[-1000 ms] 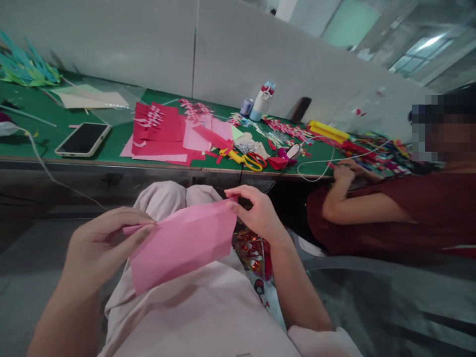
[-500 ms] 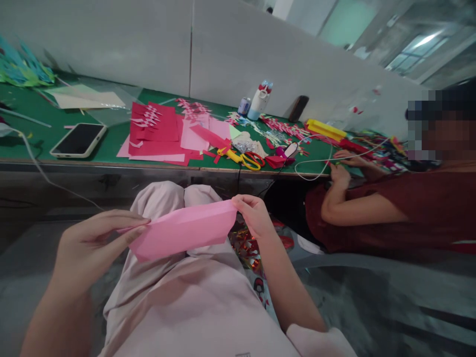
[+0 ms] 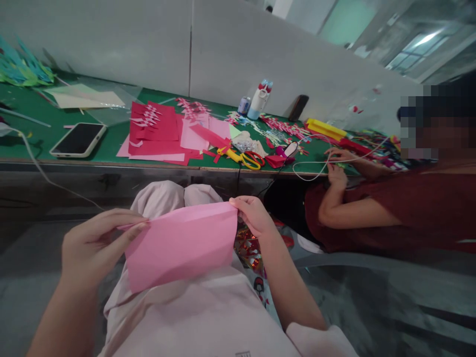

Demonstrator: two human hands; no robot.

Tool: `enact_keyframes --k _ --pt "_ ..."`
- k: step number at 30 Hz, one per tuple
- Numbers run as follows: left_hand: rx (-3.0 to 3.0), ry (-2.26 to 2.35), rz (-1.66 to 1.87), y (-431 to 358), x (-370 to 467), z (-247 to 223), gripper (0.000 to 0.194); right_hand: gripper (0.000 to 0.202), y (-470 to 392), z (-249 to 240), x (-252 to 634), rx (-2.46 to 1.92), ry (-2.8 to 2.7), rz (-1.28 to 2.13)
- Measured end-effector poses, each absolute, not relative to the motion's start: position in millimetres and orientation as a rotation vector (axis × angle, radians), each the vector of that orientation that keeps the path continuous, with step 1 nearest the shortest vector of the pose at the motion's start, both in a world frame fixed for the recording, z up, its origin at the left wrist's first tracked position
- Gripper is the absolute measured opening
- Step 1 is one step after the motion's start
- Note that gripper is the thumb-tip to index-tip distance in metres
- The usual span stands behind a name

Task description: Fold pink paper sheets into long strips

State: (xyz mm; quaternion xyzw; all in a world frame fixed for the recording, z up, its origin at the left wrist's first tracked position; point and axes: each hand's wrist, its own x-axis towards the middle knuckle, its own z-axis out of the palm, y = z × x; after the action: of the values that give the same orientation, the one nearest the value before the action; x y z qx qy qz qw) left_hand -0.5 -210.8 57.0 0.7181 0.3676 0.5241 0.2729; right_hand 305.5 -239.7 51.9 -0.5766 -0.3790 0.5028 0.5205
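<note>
A sheet of pink paper (image 3: 182,248) is stretched over my lap, with a narrow folded strip along its upper edge. My left hand (image 3: 100,243) pinches its upper left corner between thumb and fingers. At the upper right corner, my right hand (image 3: 251,213) grips the paper with thumb and forefinger. Beyond my knees, red paper sheets (image 3: 159,151) lie on the green table (image 3: 111,161), and yellow-handled scissors (image 3: 238,157) rest near its front edge.
A phone (image 3: 79,140) lies at the left on the table. Behind the scissors stand a white bottle (image 3: 258,101) and a can (image 3: 244,105). At the right, a person in a dark red shirt (image 3: 372,208) works with both hands over the table edge, near a white cable (image 3: 308,177).
The pink paper now hangs lower and shows more of its face, its lower part having swung down toward me. My hands have barely moved. The other person's hands have shifted slightly.
</note>
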Motion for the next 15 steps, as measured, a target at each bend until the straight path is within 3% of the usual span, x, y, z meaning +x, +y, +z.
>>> enact_keyframes --k 4,7,15 --pt "1.981 1.003 1.342 -212 1 60 0.009 0.023 -240 63 303 -1.637 -1.364 0.44" --pt "2.02 0.987 1.316 -214 4 61 0.012 0.021 -246 76 287 -1.524 -1.653 -0.008" --pt "2.093 0.963 1.289 -219 10 64 0.013 0.029 -251 90 249 -1.214 -2.022 -0.09"
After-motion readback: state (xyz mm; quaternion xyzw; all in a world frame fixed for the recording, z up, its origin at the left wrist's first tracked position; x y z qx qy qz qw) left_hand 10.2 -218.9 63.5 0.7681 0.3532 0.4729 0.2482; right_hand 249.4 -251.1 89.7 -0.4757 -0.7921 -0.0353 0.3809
